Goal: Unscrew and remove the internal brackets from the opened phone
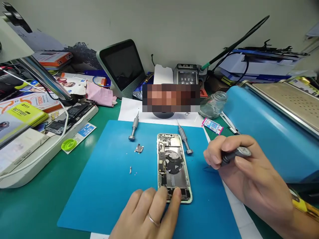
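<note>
Closed around a grey screwdriver-like tool (231,155), the right hand (254,177) sits at three o'clock from the opened smartphone (171,159), whose six-o'clock end the left hand (148,215) touches, grasping nothing, so internal work seems in hand, the next move calling for careful tip alignment.

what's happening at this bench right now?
A person is working on an opened phone, its insides exposed, on a blue mat. The left hand has its fingertips at the phone's near end. The right hand holds a grey tool off to the right, away from the phone; its tip is hard to make out. Two grey screwdrivers lie near the phone's far end, and a small metal part sits to its left.
</note>
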Motion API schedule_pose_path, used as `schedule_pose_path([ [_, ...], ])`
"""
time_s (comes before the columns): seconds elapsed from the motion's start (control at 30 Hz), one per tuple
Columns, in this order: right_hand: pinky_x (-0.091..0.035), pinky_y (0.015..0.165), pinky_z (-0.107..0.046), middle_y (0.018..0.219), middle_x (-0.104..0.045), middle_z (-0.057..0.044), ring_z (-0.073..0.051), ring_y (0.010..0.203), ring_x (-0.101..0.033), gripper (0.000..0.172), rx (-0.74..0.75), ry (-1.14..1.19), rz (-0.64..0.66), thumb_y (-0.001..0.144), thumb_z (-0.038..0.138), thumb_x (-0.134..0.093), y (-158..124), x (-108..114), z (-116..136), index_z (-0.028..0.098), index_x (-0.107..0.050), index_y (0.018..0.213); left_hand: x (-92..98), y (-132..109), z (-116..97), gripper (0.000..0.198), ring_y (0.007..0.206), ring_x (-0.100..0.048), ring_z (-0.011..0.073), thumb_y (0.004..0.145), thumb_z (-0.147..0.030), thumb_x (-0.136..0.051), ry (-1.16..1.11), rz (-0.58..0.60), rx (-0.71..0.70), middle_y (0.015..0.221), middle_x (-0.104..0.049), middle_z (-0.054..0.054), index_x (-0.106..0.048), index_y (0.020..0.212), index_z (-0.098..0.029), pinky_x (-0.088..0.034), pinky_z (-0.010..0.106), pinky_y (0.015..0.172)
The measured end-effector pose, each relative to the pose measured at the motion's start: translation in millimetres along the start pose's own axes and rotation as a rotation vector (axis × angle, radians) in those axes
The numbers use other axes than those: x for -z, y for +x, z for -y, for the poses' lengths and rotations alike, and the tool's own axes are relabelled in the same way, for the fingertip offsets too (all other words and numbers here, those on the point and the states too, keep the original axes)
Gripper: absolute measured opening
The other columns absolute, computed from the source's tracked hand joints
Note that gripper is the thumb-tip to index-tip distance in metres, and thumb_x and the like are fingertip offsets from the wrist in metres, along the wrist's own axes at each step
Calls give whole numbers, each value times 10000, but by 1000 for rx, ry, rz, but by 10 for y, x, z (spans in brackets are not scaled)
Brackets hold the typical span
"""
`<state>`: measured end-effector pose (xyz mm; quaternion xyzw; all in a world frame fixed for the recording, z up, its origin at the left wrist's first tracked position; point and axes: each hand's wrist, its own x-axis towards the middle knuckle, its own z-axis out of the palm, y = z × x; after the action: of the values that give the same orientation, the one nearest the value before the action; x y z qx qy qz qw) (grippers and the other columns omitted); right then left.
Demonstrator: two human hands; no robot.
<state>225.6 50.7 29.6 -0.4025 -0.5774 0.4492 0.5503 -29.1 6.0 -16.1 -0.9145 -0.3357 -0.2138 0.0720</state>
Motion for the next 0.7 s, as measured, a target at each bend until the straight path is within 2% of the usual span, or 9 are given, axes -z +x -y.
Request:
schedule_pose_path([
  [0.07, -513, 613, -294, 802, -617, -11, -179, 697, -551, 88, 24, -6, -17, 1016, 306, -567, -7, -32, -18, 312, -653, 1031, -25, -4, 9, 421, 1032, -544, 211, 1066, -545, -492, 16, -48, -52, 1426, -631, 7, -748, 1260, -272, -411, 350, 856],
  [0.13, -507, 609, -295, 815, -623, -9, -178, 700, -549, 88, 43, -26, -31, 1023, 288, -560, -7, -48, -37, 311, -639, 1052, -44, -10, 11, 402, 1071, -541, 212, 1075, -527, -479, 19, -54, -77, 1533, -578, -43, -769, 1213, -285, -403, 340, 873],
  [0.23, -524, 631, -301, 897, -657, -11, -172, 731, -586, 136, 73, -98, -10, 1040, 254, -548, 4, -20, -66, 323, -623, 1131, -41, -3, 8, 459, 1103, -557, 204, 1083, -558, -440, -3, -25, -91, 1446, -660, -14, -756, 1243, -266, -404, 328, 894],
  [0.37, -582, 714, -298, 1038, -693, -15, -162, 846, -656, 313, 153, -305, 128, 1039, 171, -547, 43, 116, -93, 359, -586, 1287, -2, 44, -6, 435, 1111, -585, 191, 1100, -478, -432, -63, 0, -85, 1369, -710, 7, -735, 1262, -211, -426, 332, 915],
  [0.5, -611, 747, -312, 1029, -688, -10, -178, 913, -679, 491, 229, -570, 210, 987, 157, -631, 77, 281, -79, 379, -511, 1408, 26, 67, -5, 406, 1116, -592, 198, 1091, -443, -458, -80, 14, -54, 1382, -703, 21, -718, 1277, -193, -445, 335, 923],
  [0.6, -637, 733, -332, 1026, -688, -3, -192, 893, -717, 650, 197, -700, 264, 942, 146, -684, 86, 350, -41, 385, -422, 1487, 55, 61, 18, 445, 1137, -591, 213, 1093, -453, -451, -76, 38, -81, 1408, -684, 51, -679, 1342, -163, -455, 346, 933],
  [0.7, -646, 686, -322, 959, -697, 11, -185, 819, -735, 651, 177, -710, 269, 950, 126, -665, 87, 342, -17, 371, -404, 1494, 86, 60, 34, 451, 1141, -597, 220, 1085, -434, -480, -82, 54, -91, 1422, -667, 69, -649, 1384, -143, -462, 348, 926],
])
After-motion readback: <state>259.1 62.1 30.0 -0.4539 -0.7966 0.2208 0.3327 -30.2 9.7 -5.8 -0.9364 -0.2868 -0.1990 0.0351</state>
